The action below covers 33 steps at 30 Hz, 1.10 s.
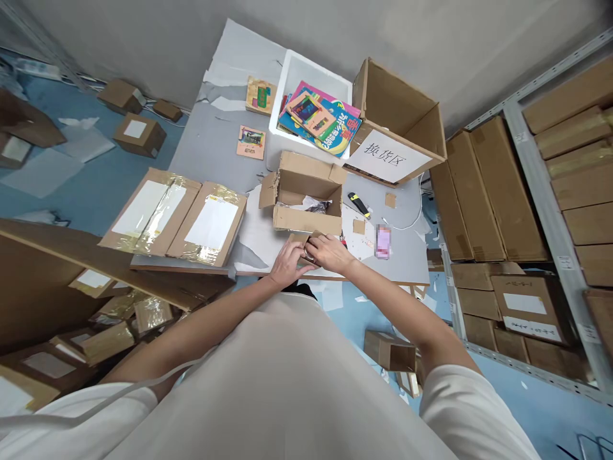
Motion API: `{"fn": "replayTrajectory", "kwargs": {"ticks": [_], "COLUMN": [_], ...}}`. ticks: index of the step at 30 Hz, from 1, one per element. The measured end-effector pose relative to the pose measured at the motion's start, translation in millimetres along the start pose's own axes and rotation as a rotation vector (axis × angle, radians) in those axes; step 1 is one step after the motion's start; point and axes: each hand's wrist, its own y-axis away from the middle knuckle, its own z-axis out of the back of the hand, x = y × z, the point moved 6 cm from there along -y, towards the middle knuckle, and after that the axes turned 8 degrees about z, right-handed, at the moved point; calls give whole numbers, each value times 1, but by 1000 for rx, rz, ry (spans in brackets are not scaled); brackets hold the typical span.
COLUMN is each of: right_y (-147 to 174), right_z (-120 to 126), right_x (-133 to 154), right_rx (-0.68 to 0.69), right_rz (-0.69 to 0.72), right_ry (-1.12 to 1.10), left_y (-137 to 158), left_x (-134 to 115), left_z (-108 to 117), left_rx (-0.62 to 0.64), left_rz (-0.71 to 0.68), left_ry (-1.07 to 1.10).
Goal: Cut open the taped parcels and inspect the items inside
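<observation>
The left hand's (pixel 286 263) grip is closed, thumb and fingers on a small cardboard box (pixel 299 237) at the near edge of the table (pixel 191 150); the right hand (pixel 331 253) bends its fingers over the same box, but whether they clasp it or only press I cannot tell. Between them the hands hide most of it, and a shiny curved bit under the right fingers is hard to make out.

At far left, cartons (pixel 140 135) lie on the floor; nearer, a large cardboard panel (pixel 71 255) is cut off by the edge of view. Taped parcels (pixel 211 223) fill the table's left end. Two picture-covered pieces (pixel 250 142) lie farther in, left of a white bin (pixel 292 148) heaped with overlapping books (pixel 341 131). An open carton (pixel 306 220) stands just beyond the hands, blocking the way to the bin; its crumpled contents are unclear. To the right sit a big open box (pixel 397 156) with a handwritten sign, a black-and-yellow cutter (pixel 359 205) and a pixelated pink object (pixel 383 242). A red thing beside the right hand is mostly covered. Boxed shelving (pixel 520 147) runs out of view at right.
</observation>
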Motion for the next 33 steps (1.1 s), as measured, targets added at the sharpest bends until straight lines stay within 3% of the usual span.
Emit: {"fn": "replayTrajectory", "kwargs": {"ticks": [6,11,14,20,23,26,29,33], "right_y": [0,9,24,67,81,81,71,58], "right_z": [0,23,59,164,194,201,196,192], "right_x": [-4,-12,-17,-36,-54,-76,-96,-109], "right_rx": [-17,-110,-190,-490,-646,-791,-886,-911], "right_rz": [39,53,13,-155,-282,-388,-462,-427], "right_ry": [-89,-185,-212,-399,-529,-642,-751,-984], "left_y": [-5,-9,-13,-19,-20,-26,-40,-59], "left_x": [-2,4,4,-1,-5,-16,-29,-41], "left_z": [5,14,16,18,23,37,57,74], "left_rx": [82,93,74,64,51,-71,-229,-217], "left_rz": [-21,1,-12,-10,-4,40,104,189], "left_ry": [-114,-128,-161,-148,-121,-10,248,632]}}
